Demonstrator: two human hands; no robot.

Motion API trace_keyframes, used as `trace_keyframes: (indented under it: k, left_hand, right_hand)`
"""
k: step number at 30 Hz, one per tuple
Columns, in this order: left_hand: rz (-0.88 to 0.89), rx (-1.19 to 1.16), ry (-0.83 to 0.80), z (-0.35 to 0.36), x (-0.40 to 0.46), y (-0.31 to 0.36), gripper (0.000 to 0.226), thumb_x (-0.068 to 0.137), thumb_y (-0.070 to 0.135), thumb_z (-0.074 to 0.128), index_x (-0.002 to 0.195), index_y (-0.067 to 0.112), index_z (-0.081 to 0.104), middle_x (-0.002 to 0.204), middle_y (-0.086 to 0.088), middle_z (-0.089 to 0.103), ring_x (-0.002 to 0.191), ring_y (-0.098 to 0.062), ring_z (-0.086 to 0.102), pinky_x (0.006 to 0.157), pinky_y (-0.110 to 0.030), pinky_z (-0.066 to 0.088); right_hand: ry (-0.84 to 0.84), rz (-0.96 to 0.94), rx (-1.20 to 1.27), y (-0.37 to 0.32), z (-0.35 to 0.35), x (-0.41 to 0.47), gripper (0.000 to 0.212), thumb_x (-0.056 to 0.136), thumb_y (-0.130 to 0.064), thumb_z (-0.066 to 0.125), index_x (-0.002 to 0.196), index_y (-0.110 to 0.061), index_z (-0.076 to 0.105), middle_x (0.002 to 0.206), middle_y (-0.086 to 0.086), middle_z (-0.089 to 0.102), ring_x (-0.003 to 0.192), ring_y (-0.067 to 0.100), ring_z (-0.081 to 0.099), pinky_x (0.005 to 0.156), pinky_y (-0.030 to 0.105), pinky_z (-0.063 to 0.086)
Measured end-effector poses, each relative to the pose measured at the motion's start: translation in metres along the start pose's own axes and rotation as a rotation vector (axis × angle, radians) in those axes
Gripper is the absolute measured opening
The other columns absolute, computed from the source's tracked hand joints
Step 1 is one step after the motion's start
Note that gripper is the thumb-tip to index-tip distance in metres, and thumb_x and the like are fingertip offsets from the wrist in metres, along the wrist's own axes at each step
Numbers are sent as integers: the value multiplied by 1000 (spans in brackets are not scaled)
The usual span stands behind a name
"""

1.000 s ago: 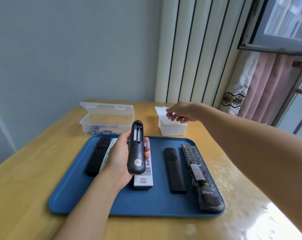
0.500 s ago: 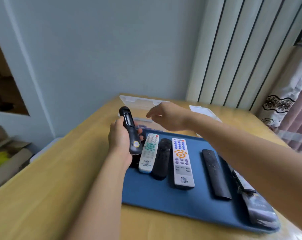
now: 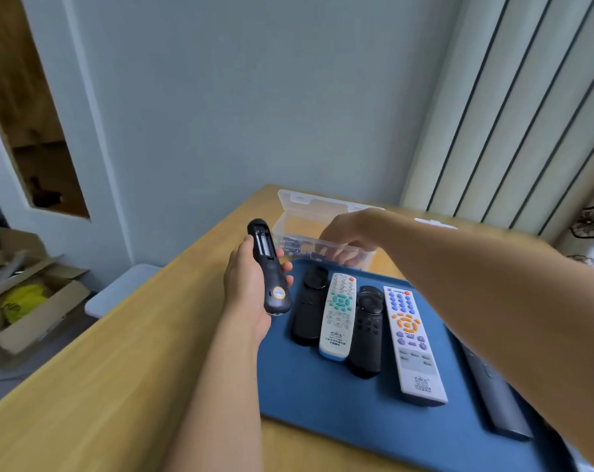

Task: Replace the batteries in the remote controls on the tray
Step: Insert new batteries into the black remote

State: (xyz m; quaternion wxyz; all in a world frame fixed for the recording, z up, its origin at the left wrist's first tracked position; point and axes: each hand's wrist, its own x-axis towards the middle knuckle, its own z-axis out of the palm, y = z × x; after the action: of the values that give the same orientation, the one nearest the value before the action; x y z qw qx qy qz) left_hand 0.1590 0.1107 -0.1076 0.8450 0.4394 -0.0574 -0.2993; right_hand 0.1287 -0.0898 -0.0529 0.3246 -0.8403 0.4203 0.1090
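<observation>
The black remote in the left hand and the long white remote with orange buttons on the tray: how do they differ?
The black remote is held up off the table in the left hand; the white remote lies flat on the blue tray. The black remote shows its back, with the battery bay open; the white remote lies buttons up. The black remote looks shorter and rounder, the white remote longer and flatter. Both are slim handheld remotes.

This looks like a room in a home. A light wooden counter (image 3: 94, 376) stands against a pale blue-grey wall (image 3: 237, 97), beside vertical blinds (image 3: 513, 107) and a flower-patterned curtain (image 3: 592, 233). Open cardboard boxes (image 3: 26, 301) sit on the floor by a white door frame (image 3: 94, 137).
</observation>
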Motion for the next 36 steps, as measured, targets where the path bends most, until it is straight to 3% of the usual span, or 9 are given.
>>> trace_keyframes:
  k: [3, 6, 9, 14, 18, 24, 27, 32, 36]
  left_hand:
    - [8, 8, -2, 1, 3, -4, 44, 105, 37, 45, 128, 1, 55, 87, -11, 65, 58, -20, 61, 51, -29, 51]
    - [15, 38, -5, 4, 3, -7, 46, 105, 40, 45, 129, 1, 55, 89, -11, 65, 57, -19, 62, 50, -29, 51]
    - [13, 53, -7, 6, 3, -7, 47, 105, 40, 45, 129, 1, 55, 93, -12, 65, 57, -19, 63, 49, -29, 51]
    - [31, 91, -29, 7, -1, -6, 38, 105, 37, 46, 120, 5, 59, 90, -9, 66, 61, -18, 62, 52, -29, 51]
    - [38, 102, -33, 8, -4, -6, 27, 106, 35, 46, 103, 12, 60, 88, -9, 66, 63, -19, 61, 54, -30, 50]
    - [31, 113, -45, 12, -8, -5, 25, 106, 35, 46, 101, 15, 59, 89, -9, 66, 62, -20, 62, 55, -30, 50]
    - [36, 130, -44, 14, -11, -5, 24, 106, 34, 46, 98, 15, 58, 90, -10, 66, 61, -19, 62, 54, -30, 51]
    - [45, 158, -93, 26, -18, -7, 22, 107, 32, 46, 97, 15, 56, 87, -10, 64, 59, -19, 61, 50, -29, 51]
    - [-15, 108, -161, 37, -28, -12, 24, 106, 32, 48, 107, 10, 58, 86, -12, 64, 56, -19, 60, 47, -27, 50]
  right_hand:
    - [48, -1, -57, -4, 10, 3, 29, 100, -22, 43, 102, -11, 70, 97, 8, 67, 80, 23, 56, 68, 28, 46]
    - [72, -32, -69, -5, 14, 1, 35, 101, -22, 35, 108, -9, 68, 95, 8, 66, 83, 24, 56, 68, 29, 44]
    - [59, -51, -61, -3, 13, -3, 32, 102, -23, 36, 109, -11, 65, 97, 7, 64, 84, 22, 53, 65, 27, 40]
    - [89, -115, -90, 1, 11, -4, 28, 101, -27, 42, 89, -12, 63, 86, 6, 59, 75, 19, 51, 60, 27, 39]
    - [75, -179, -30, 3, 3, -9, 34, 99, -33, 51, 103, -7, 73, 89, 7, 67, 83, 23, 59, 76, 31, 48]
    - [-24, -286, 16, 10, -10, -19, 31, 98, -31, 61, 97, -3, 74, 85, 8, 74, 73, 18, 69, 70, 26, 55]
    - [92, -407, -46, 18, -10, -23, 6, 90, -12, 72, 93, -13, 77, 80, 3, 76, 74, 14, 72, 76, 24, 59]
    - [470, -639, -80, 31, 4, -34, 24, 80, -4, 80, 103, -9, 79, 86, 1, 75, 79, 17, 70, 76, 28, 55]
    - [542, -742, 293, 43, 17, -65, 24, 82, -3, 79, 105, -11, 77, 89, 8, 77, 83, 21, 74, 87, 40, 60]
